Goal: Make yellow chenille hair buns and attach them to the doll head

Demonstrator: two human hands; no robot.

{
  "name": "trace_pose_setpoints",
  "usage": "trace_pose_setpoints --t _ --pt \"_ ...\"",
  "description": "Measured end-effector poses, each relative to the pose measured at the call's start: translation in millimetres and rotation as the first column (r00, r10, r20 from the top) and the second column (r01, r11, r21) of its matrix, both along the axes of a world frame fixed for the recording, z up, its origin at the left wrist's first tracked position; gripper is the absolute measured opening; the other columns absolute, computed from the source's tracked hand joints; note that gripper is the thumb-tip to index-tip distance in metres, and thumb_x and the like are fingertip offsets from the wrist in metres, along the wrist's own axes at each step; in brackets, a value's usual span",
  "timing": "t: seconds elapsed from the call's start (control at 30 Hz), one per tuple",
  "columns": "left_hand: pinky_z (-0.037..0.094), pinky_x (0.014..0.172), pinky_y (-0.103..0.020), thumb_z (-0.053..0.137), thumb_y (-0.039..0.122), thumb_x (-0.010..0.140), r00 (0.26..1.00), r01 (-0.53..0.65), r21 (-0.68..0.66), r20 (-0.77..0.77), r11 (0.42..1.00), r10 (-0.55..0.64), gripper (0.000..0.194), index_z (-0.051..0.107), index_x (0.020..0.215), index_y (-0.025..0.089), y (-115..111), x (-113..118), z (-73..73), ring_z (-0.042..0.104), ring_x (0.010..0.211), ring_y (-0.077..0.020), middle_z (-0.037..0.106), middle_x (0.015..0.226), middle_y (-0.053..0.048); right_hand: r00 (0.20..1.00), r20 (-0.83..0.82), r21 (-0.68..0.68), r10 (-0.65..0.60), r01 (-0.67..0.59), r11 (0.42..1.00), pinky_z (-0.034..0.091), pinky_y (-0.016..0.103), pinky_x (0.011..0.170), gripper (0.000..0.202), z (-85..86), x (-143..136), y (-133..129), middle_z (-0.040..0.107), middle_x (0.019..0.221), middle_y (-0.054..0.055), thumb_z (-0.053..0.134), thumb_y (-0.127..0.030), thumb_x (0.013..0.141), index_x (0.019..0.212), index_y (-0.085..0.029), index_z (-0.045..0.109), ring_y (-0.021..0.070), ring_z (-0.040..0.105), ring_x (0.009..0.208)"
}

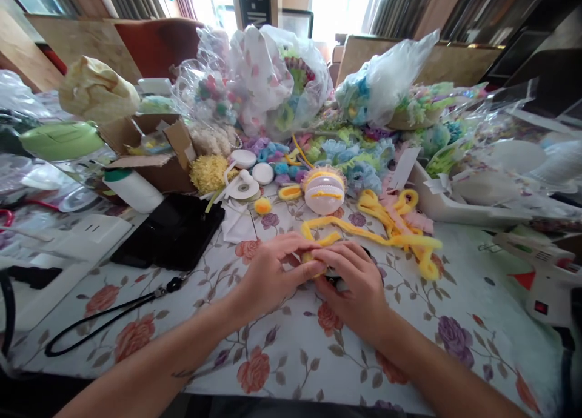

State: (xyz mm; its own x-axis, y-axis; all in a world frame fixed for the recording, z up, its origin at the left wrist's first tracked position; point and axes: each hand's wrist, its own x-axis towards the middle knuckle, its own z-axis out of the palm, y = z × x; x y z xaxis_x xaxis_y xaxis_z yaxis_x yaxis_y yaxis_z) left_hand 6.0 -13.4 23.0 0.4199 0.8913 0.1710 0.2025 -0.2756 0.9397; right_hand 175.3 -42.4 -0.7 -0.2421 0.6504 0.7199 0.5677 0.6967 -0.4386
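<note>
My left hand (286, 263) and my right hand (352, 278) meet above the flowered cloth. Fingers of both close on a small piece of yellow fuzzy yarn (310, 258), mostly hidden by them. Just beyond, a long strand of thick yellow chenille yarn (350, 225) runs to a loose tangle on the right. A black-rimmed object (367, 254) shows partly behind my right hand; its kind is hidden. Farther off stands a white ball-like piece (324, 194) with yellow trim. Left of it lie a yellow fuzzy loop (290, 192) and a yellow pompom (262, 206).
A black tablet-like slab (170, 233) with a wrist strap and a white bottle (131, 189) lie left. A glue gun (545, 278) stands right, near a white foam tray (436, 203). Bagged craft pieces, a cardboard box (145, 169) and ribbon spool (243, 186) crowd the back.
</note>
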Motion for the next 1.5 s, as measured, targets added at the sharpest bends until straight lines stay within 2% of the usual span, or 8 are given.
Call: trace_pose_setpoints --t 0.2,0.47,0.6,0.77,1.03,1.13,1.3,1.5 --pt "0.055 0.074 -0.024 0.071 0.025 0.079 0.971 0.036 -0.18 0.238 0.983 0.008 0.01 0.077 0.083 0.018 -0.5 -0.2 1.3 0.068 0.085 -0.0174 0.074 0.089 -0.006 0.996 -0.09 -0.058 0.003 -0.008 0.998 0.05 0.031 0.072 0.038 1.3 -1.9 -4.4 0.063 0.088 0.004 0.06 0.003 0.07 0.1 -0.02 0.055 0.0171 0.058 0.081" --pt "0.056 0.063 -0.021 0.068 0.024 0.081 0.968 -0.19 -0.225 0.122 0.956 0.221 0.011 0.074 0.089 0.02 5.8 -5.1 2.7 0.068 0.065 -0.0129 0.074 0.073 0.0 0.916 -0.401 -0.258 0.022 -0.137 0.956 0.051 0.029 0.067 0.037 0.9 1.0 -13.8 0.056 0.087 0.002 0.059 -0.002 0.068 0.097 -0.024 0.051 0.0185 0.059 0.083" --pt "0.054 0.081 -0.025 0.069 0.027 0.08 0.94 -0.341 -0.027 -0.039 0.94 0.34 0.024 0.071 0.104 0.025 11.5 -10.6 0.4 0.068 0.09 -0.0166 0.074 0.087 0.0 0.824 -0.545 -0.58 -0.154 -0.238 0.779 0.051 0.026 0.057 0.024 6.1 2.6 -12.2 0.06 0.084 0.002 0.063 -0.014 0.076 0.093 -0.025 0.052 0.0159 0.061 0.072" --pt "0.052 0.065 -0.02 0.076 0.027 0.073 0.999 -0.041 0.014 0.029 0.999 0.041 0.016 0.075 0.088 0.022 1.2 -5.0 0.4 0.063 0.071 -0.012 0.069 0.081 -0.001 0.716 -0.643 -0.727 -0.272 -0.459 0.511 0.052 0.022 0.052 0.019 13.0 3.2 -7.6 0.062 0.072 -0.002 0.069 -0.026 0.077 0.087 -0.023 0.053 0.0115 0.061 0.056" --pt "0.049 0.048 -0.022 0.081 0.015 0.065 0.907 0.209 -0.432 0.422 0.877 -0.009 0.008 0.077 0.071 0.018 -0.3 1.3 -0.1 0.059 0.051 -0.0094 0.06 0.07 0.0 0.718 -0.662 -0.742 -0.215 -0.588 0.322 0.057 0.028 0.056 0.017 12.8 6.8 -6.8 0.068 0.068 0.001 0.072 -0.03 0.077 0.079 -0.019 0.06 0.0149 0.065 0.058" --pt "0.048 0.051 -0.022 0.081 0.02 0.066 0.914 0.182 -0.445 0.406 0.877 0.016 0.01 0.077 0.074 0.015 0.7 1.4 2.2 0.056 0.052 -0.0081 0.06 0.069 -0.001 0.721 -0.67 -0.721 -0.174 -0.578 0.382 0.055 0.028 0.052 0.018 13.7 6.6 -3.7 0.068 0.066 0.002 0.071 -0.031 0.077 0.077 -0.018 0.06 0.015 0.064 0.055" --pt "0.052 0.078 -0.026 0.064 0.046 0.082 0.856 0.191 -0.543 0.501 0.818 0.133 0.039 0.067 0.113 0.021 -0.6 3.3 -1.2 0.062 0.093 -0.0181 0.064 0.108 -0.008 0.837 -0.534 -0.639 -0.121 -0.305 0.706 0.052 0.025 0.055 0.013 8.6 -2.0 -3.2 0.066 0.068 0.001 0.07 -0.028 0.079 0.084 -0.018 0.063 0.0138 0.062 0.06" --pt "0.051 0.088 -0.031 0.057 0.055 0.085 0.82 0.338 -0.626 0.563 0.703 0.107 0.055 0.052 0.129 0.023 -7.5 4.1 -1.2 0.058 0.115 -0.0247 0.051 0.137 -0.014 0.961 -0.275 -0.535 0.023 -0.173 0.827 0.048 0.023 0.056 0.005 1.9 -27.9 -6.8 0.066 0.07 0.0 0.063 -0.016 0.081 0.085 -0.018 0.066 0.0123 0.059 0.061"
